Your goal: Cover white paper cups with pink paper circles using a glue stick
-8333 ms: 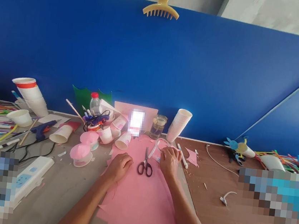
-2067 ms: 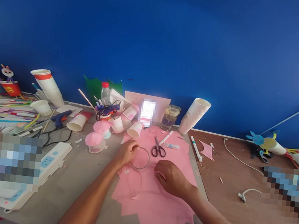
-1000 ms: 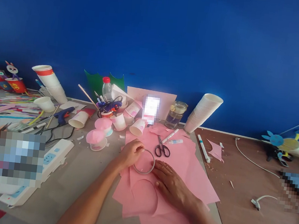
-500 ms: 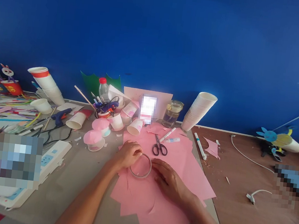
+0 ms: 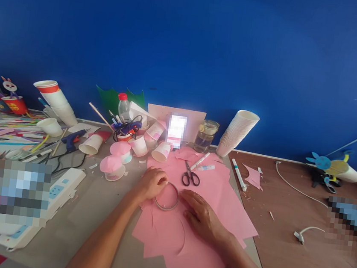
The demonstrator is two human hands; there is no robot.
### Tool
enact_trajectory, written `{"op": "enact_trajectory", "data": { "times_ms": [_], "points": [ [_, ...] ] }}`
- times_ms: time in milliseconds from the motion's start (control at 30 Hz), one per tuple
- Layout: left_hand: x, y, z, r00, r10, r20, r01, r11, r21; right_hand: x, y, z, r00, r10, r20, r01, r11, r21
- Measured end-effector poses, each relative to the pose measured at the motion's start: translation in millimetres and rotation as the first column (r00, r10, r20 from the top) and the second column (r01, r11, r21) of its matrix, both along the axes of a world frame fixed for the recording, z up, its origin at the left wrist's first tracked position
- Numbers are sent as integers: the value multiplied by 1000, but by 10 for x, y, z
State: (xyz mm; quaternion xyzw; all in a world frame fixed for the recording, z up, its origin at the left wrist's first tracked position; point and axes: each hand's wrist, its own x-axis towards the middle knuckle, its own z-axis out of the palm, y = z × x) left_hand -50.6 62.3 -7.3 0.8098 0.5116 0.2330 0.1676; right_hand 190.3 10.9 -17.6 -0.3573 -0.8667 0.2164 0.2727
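A clear tape ring lies flat on pink paper sheets spread over the table. My left hand curls its fingers over the ring's left rim and holds it down. My right hand lies flat on the pink paper just right of the ring, fingers stretched out toward it. Black-handled scissors rest on the paper behind the ring, with a white marker and a small glue tube beyond them.
A stack of white paper cups leans at the back beside a glass jar. Loose cups, pink-topped cups, a bottle, a blue glue gun and a white power strip crowd the left. A pen and white cables lie right.
The tape ring shifted slightly toward the back under my left hand. My right hand stayed flat on the paper beside it. The view barely moved.
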Motion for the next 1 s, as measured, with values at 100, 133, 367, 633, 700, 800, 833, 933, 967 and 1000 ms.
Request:
{"op": "enact_trajectory", "data": {
  "times_ms": [100,133,367,633,700,800,833,933,967,1000],
  "points": [
    [9,-10,16,1000,-1,-13,1,1000,4,-4,-4,15,1000,18,-10,-17,1000,19],
    [13,-15,23,1000,-3,-18,3,1000,5,-7,-8,24,1000,24,-13,-24,999,23],
    [21,-47,85,999,-28,-36,28,1000,-5,-25,-38,67,1000,25,-10,-25,999,34],
    [-17,-33,82,1000,-11,-10,11,999,-43,-13,-47,61,1000,8,11,-8,999,35],
    [-19,-30,86,1000,-9,-3,9,999,-51,-12,-50,50,1000,4,8,-4,999,48],
    [-26,-22,105,1000,8,22,-7,998,-63,-28,-55,39,1000,4,-17,-2,997,79],
    [-34,-16,109,999,22,34,-19,998,-67,-41,-57,40,999,6,-34,-3,996,93],
    [-88,14,101,994,85,74,-78,993,-85,-107,-72,51,996,21,-91,-8,989,145],
    [-116,27,91,991,108,84,-100,990,-95,-135,-79,57,994,24,-104,-7,987,161],
    [-149,40,80,987,129,91,-120,987,-108,-165,-87,62,993,28,-111,-8,985,175]
  ]
}}
